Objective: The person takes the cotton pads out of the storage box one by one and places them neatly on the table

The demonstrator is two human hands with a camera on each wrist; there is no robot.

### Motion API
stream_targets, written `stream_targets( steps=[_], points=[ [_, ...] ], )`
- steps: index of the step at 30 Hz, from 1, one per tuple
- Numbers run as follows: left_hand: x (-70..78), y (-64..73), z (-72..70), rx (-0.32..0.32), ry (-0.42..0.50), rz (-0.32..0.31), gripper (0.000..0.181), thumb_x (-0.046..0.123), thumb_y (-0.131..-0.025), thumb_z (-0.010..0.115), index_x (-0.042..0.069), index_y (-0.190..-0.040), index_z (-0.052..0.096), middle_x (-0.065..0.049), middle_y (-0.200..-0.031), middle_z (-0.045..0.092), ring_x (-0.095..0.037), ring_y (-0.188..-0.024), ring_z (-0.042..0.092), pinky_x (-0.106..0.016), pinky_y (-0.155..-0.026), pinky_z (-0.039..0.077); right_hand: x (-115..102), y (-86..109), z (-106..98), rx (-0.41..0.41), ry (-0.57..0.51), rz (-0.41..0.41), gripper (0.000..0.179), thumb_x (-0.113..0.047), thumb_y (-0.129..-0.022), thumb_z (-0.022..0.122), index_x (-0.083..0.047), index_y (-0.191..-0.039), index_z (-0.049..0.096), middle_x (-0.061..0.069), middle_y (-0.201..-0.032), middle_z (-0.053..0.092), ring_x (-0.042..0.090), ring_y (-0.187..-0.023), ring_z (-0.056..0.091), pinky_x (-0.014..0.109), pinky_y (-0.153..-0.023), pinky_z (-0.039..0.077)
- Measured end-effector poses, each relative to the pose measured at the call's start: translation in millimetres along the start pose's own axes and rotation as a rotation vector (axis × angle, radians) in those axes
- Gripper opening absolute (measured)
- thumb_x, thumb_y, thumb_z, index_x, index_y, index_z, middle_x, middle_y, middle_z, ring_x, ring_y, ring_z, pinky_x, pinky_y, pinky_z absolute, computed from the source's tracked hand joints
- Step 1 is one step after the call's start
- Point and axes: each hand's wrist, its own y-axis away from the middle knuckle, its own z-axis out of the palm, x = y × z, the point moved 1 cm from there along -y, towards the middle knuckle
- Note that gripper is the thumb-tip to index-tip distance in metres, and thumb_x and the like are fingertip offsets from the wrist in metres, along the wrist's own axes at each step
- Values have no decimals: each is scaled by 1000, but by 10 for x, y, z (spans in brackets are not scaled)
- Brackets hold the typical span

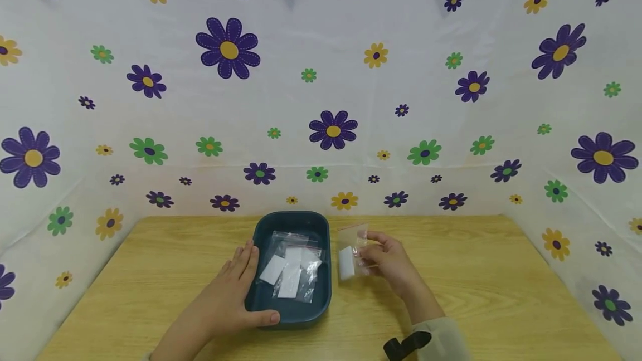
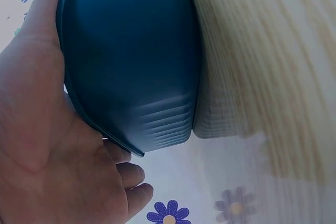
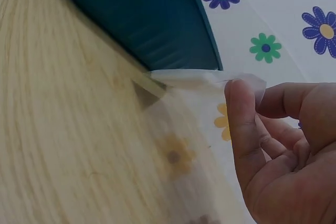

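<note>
The fingers (image 1: 379,236) of the right hand (image 1: 393,266) are clamped on a small clear bag (image 1: 354,250), pinching its right side between the thumb and a forefinger. The bag is thin, glossy, see-through plastic, with a faint reddish line along its top. A flat, plain white rectangular piece (image 1: 346,263) stands upright in its left part. The bag is held close to the right side of a tub (image 1: 293,214), on the side toward the table's right edge.

The left hand (image 1: 232,297) rests on the tub's left rim, its fingers straight and close together and its thumb stretched apart along the near rim. The tub is dark blue-green and round-cornered, standing at the far edge of the wooden table (image 1: 501,299), a little left of that edge's middle.

Counted: one tub, one bag in the right hand and one white piece in that bag. Inside the tub lie at least two more clear bags (image 1: 307,292), overlapping, with at least two white pieces; the overlap and glare hide the exact number.
</note>
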Motion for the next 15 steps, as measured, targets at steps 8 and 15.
stream_targets(
  steps=[8, 15],
  points=[
    [-20, 0, 21, -2, 9, -3, 135, 92, -67, 55, 1, -159, 15, -16, -167, 4, -40, -153, 9, -60, -118, 21, 98, -19, -1, -53, 80, 20, 46, 3, -95, 55, 4, -140, 48, 11, -92, 67, 15, -76, 67, 26, -64, 58],
    [-9, 6, 6, 12, 8, 11, 134, 90, -68, 56, 0, -158, 17, -17, -167, 6, -42, -152, 10, -60, -118, 21, 119, -1, 10, 37, 327, 3, 50, 2, -92, 63, -2, -140, 51, 14, -95, 67, 18, -72, 65, 30, -61, 58]
  ],
)
